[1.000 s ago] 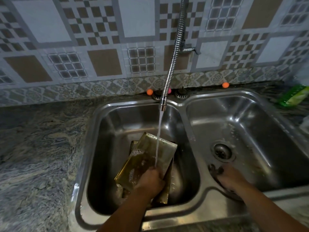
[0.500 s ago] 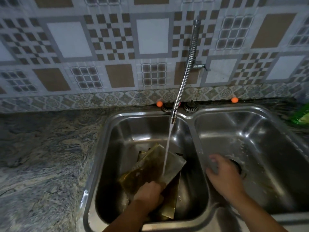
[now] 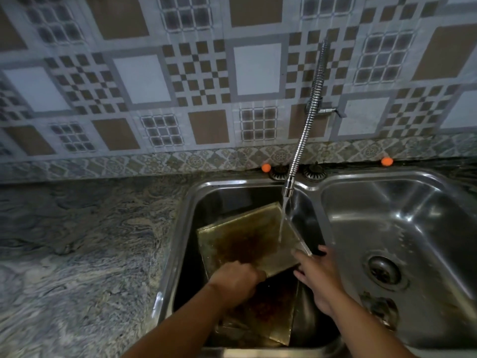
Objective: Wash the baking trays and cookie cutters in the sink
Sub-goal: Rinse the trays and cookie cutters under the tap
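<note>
In the left basin of the double sink, findings as follows.

Left hand [image 3: 238,279]: fingers curled over the near edge of the upper baking tray [image 3: 247,239], gripping it; forearm enters from the bottom of the view.

Right hand [image 3: 318,276]: fingers spread and straight, fingertips touching the tray's right near corner and side wall; whether any finger hooks beneath the rim cannot be told.

Upper baking tray: rectangular, golden metal, tilted with its far edge raised toward the back of the basin; dark brown residue across the centre of its face.

Water stream [image 3: 282,223]: falls from the spout and lands on the right part of the tray.

Lower baking tray [image 3: 273,313]: lies beneath the upper one on the basin floor, also stained brown, partly hidden by both forearms.

Faucet hose [image 3: 309,117]: flexible coiled metal, runs down from the tiled wall [image 3: 144,78]; its nozzle hangs just above the tray's far right corner.

Sink [image 3: 178,228]: stainless steel, two basins; right basin holds a drain strainer [image 3: 382,271].

Countertop [image 3: 77,241]: grey veined stone, left of the sink.

Cookie cutters: not identifiable.
</note>
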